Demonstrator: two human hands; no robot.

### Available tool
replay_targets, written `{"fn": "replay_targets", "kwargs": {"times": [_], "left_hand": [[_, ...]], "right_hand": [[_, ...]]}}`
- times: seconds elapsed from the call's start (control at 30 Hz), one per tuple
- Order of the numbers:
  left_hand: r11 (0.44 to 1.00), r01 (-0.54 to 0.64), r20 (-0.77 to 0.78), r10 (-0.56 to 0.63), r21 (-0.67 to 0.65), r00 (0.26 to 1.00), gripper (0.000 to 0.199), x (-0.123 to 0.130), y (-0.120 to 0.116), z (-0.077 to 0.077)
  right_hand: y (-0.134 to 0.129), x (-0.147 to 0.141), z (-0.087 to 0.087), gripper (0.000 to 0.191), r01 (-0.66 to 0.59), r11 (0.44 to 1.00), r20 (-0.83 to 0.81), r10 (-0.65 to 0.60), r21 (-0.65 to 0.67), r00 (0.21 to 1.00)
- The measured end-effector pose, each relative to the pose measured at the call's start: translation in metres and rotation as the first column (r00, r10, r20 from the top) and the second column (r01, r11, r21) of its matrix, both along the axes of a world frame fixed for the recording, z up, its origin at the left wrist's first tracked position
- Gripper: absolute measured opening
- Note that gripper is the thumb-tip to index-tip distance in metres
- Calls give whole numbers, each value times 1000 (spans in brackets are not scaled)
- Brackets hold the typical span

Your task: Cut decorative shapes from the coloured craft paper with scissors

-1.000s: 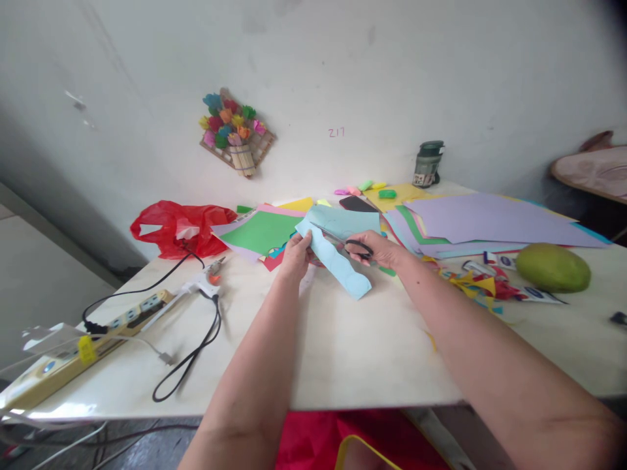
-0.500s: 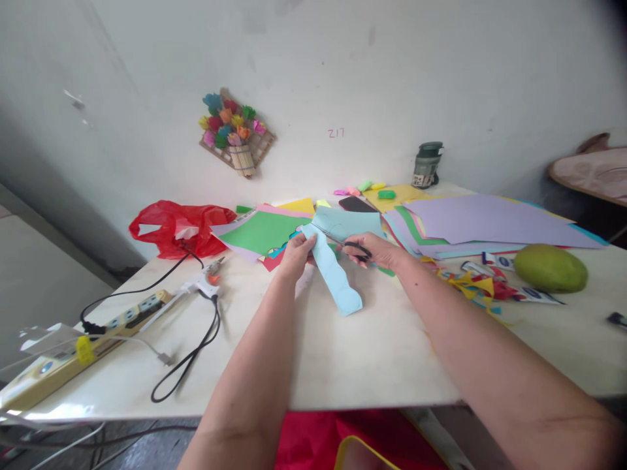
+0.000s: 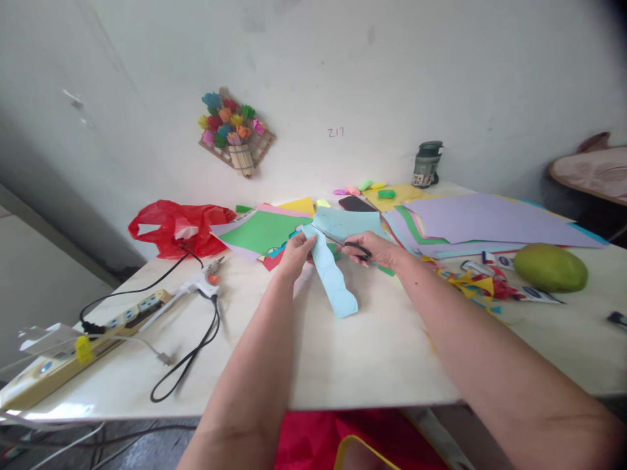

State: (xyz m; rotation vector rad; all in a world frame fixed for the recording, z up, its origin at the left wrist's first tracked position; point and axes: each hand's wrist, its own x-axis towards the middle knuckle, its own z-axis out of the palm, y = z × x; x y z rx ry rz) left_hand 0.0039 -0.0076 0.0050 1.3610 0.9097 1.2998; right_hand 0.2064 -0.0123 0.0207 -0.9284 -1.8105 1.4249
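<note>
My left hand (image 3: 296, 256) pinches a light blue paper (image 3: 334, 282) near its upper left end. One part of the paper hangs down as a strip with a wavy right edge and faint drawn circles; the wider part extends back to the right. Black-handled scissors (image 3: 358, 249) are in my right hand (image 3: 369, 250), their blades at the paper between the strip and the wider part. Behind my left hand lie green paper (image 3: 267, 232) and pieces of red and blue paper.
A glue gun (image 3: 203, 281), a power strip (image 3: 122, 324) and a red plastic bag (image 3: 183, 225) are on the left. Purple sheets (image 3: 490, 220), a green mango (image 3: 550, 267), tubes and paper scraps lie right. A bottle (image 3: 427, 164) stands at the back.
The hanging end of the blue strip has shifted slightly left and down. Both hands have stayed nearly in place.
</note>
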Motion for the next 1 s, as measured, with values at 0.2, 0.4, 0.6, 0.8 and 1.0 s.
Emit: {"fn": "replay_targets", "kwargs": {"times": [0.2, 0.4, 0.6, 0.8, 1.0], "left_hand": [[1000, -8, 3, 8, -18, 1000, 36, 0, -2, 1], [999, 17, 27, -16, -42, 999, 34, -2, 0, -1], [996, 3, 87, 5, -87, 996, 29, -2, -3, 1], [996, 35, 120, -24, -86, 992, 29, -2, -4, 0], [985, 136, 90, -127, -104, 988, 30, -1, -4, -2]], "right_hand": [[3, 2, -1, 26, -5, 1000, 4, 5, 4, 1000], [6, 1, -3, 31, 19, 1000, 31, -20, 24, 999], [6, 0, -2, 34, 32, 999, 35, -33, 31, 999], [0, -2, 0, 30, 41, 999, 14, -41, 12, 999], [-1, -8, -3, 30, -8, 1000, -33, 9, 16, 999]]}}
